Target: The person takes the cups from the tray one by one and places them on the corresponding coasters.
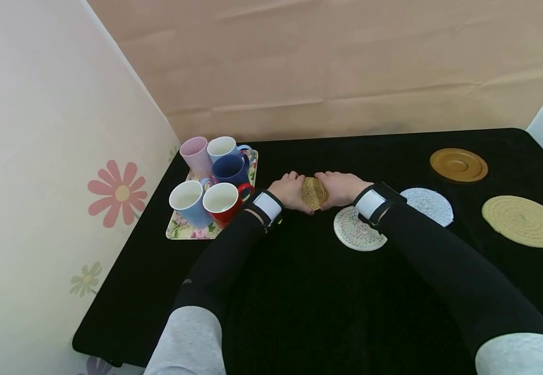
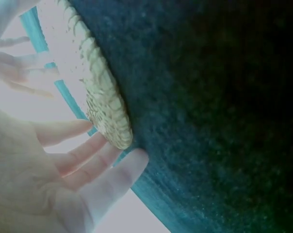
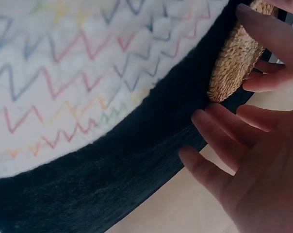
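A little woven mat (image 1: 314,193) is in the middle of the frame, over the black bench (image 1: 308,297). It is round and golden brown, like straw. Its rows go round and round, and they look bumpy, like a braid. In the left wrist view its edge is thick and knobbly, and bright light makes it look very pale. In the right wrist view it is a darker gold, and the small stitches show well. It is tilted in both of those views, and I cannot tell if it touches the bench.

Both hands grasp the mat by its edge. The left hand (image 1: 292,191) has its left side and the right hand (image 1: 340,188) has its right side. Each hand has its thumb on the near side and its fingers on the far side. I cannot tell how tight they hold.

Just beside the right hand, right of the middle, is a white mat with coloured zigzags (image 1: 355,232), partly under the right arm. At the left of the frame, a flowery tray (image 1: 177,232) carries five cups (image 1: 230,169). A brown wooden plate (image 1: 458,165) is at the upper right.
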`<state>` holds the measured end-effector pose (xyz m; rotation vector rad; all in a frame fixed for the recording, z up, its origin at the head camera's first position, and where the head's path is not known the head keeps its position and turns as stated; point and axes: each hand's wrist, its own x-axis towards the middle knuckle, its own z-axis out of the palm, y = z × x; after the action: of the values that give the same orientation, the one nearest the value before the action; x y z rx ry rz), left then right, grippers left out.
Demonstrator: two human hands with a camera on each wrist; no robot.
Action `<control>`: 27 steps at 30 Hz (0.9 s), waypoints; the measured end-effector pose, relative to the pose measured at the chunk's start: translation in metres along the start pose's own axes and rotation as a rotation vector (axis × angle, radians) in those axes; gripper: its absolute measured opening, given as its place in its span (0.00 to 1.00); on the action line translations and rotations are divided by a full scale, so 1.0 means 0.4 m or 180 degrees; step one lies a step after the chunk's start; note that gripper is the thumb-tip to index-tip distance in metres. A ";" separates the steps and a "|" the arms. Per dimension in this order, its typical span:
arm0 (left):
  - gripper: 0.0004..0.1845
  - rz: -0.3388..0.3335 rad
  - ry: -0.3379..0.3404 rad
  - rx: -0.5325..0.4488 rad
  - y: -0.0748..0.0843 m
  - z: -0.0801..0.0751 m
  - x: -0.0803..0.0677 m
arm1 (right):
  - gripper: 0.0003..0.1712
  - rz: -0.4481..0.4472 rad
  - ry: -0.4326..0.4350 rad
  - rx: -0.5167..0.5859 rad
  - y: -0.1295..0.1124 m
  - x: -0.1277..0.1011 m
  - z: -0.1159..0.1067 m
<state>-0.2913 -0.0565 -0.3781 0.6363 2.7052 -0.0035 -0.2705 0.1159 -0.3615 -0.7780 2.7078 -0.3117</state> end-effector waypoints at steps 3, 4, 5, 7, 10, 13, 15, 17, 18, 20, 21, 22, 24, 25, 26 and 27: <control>0.56 -0.0032 0.0008 -0.0039 -0.001 -0.004 0.008 | 0.48 0.0012 0.0024 0.0060 0.008 0.007 -0.001; 0.56 -0.0040 0.0013 -0.0057 -0.002 -0.005 0.011 | 0.48 0.0012 0.0041 0.0077 0.010 0.009 0.000; 0.56 -0.0045 0.0024 -0.0080 -0.002 -0.006 0.013 | 0.48 0.0013 0.0058 0.0095 0.013 0.012 0.000; 0.55 -0.0060 0.0041 -0.0134 -0.004 -0.006 0.017 | 0.48 0.0036 0.0086 0.0138 0.018 0.017 0.000; 0.54 -0.0075 0.0068 -0.0203 -0.008 -0.007 0.021 | 0.48 0.0041 0.0115 0.0185 0.023 0.024 0.000; 0.54 -0.0090 0.0073 -0.0261 -0.010 -0.011 0.020 | 0.47 0.0041 0.0124 0.0222 0.025 0.031 -0.001; 0.53 -0.0107 0.0073 -0.0303 -0.011 -0.015 0.019 | 0.47 0.0054 0.0136 0.0246 0.025 0.035 -0.003; 0.53 -0.0120 0.0076 -0.0346 -0.013 -0.017 0.020 | 0.47 0.0073 0.0149 0.0258 0.024 0.038 -0.005; 0.53 -0.0124 0.0078 -0.0363 -0.014 -0.020 0.019 | 0.47 0.0081 0.0154 0.0265 0.024 0.040 -0.006; 0.52 -0.0132 0.0082 -0.0401 -0.016 -0.022 0.020 | 0.46 0.0114 0.0158 0.0273 0.021 0.042 -0.007; 0.52 -0.0136 0.0077 -0.0412 -0.017 -0.023 0.021 | 0.46 0.0121 0.0161 0.0268 0.020 0.044 -0.007; 0.52 -0.0137 0.0080 -0.0421 -0.018 -0.024 0.021 | 0.46 0.0122 0.0169 0.0267 0.019 0.045 -0.007; 0.52 -0.0138 0.0084 -0.0441 -0.020 -0.027 0.021 | 0.46 0.0130 0.0174 0.0270 0.015 0.048 -0.008; 0.52 -0.0145 0.0087 -0.0460 -0.021 -0.027 0.021 | 0.46 0.0134 0.0180 0.0269 0.014 0.050 -0.009; 0.51 -0.0151 0.0086 -0.0464 -0.022 -0.028 0.023 | 0.46 0.0136 0.0189 0.0270 0.013 0.052 -0.008; 0.51 -0.0153 0.0090 -0.0493 -0.023 -0.029 0.023 | 0.46 0.0143 0.0194 0.0277 0.012 0.053 -0.008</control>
<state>-0.3067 -0.0598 -0.3710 0.5291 2.7140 0.2020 -0.2912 0.1088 -0.3649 -0.6929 2.7433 -0.4467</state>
